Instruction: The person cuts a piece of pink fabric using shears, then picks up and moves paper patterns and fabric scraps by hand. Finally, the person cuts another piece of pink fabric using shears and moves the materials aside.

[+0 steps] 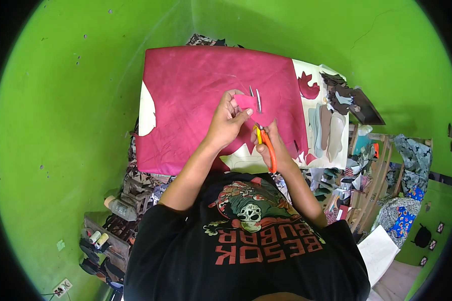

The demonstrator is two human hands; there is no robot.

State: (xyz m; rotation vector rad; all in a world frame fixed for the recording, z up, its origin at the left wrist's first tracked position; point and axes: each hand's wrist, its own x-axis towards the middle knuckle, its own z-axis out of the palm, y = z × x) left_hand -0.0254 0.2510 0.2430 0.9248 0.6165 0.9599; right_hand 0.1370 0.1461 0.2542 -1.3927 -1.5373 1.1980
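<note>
My left hand (227, 120) pinches a small pink-red piece (245, 102) between thumb and fingers above the table. In my right hand (276, 144) are scissors (270, 150) with orange and yellow handles. Their metal blades point away from me and stand apart, with part of the small piece at them. Beneath both hands a large dark pink sheet (191, 95) is spread over a cream surface (237, 159), which shows at its cut front edge and at both sides.
Dark pink scraps (309, 86), dark scraps and several long grey, brown and cream pieces (336, 131) lie at the table's right end. Wooden shelving (381, 165) with fabric stands at the right. Thread spools (101, 241) and a plastic bottle (121, 208) are at the lower left.
</note>
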